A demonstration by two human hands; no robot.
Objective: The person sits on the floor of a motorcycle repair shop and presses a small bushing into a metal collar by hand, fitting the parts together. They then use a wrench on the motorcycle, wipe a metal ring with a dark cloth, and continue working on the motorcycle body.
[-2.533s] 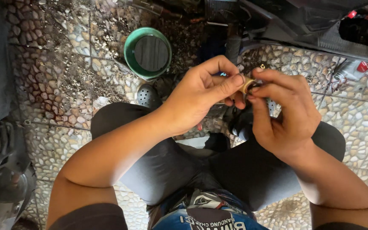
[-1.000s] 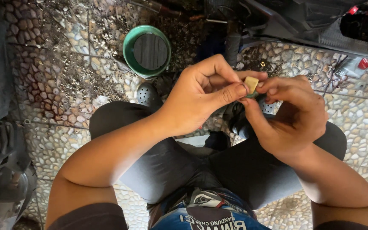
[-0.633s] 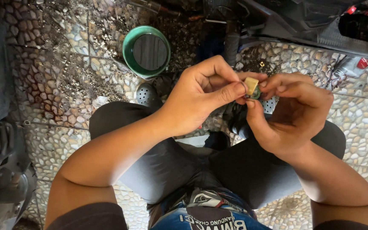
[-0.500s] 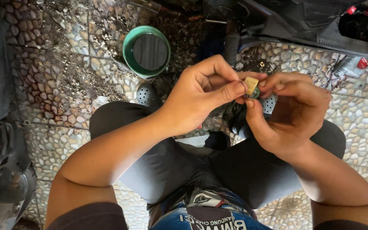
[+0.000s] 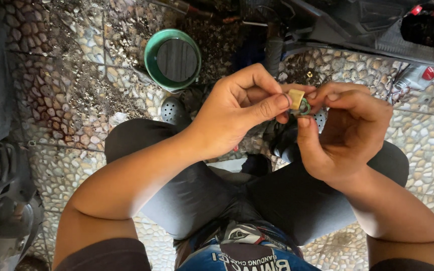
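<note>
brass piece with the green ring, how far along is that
Done: the brass piece is off the floor, pinched in the left hand. In hand: the right hand fingers work the green ring against it. Left: the ring looks not fully seated; how it sits is hidden.

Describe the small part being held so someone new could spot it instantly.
Start at the green bucket on the pebbled floor, then look right to the two hands above the knees. Pinched between left hand and right hand is a small tan block, the only piece with a green ring against it.
</note>
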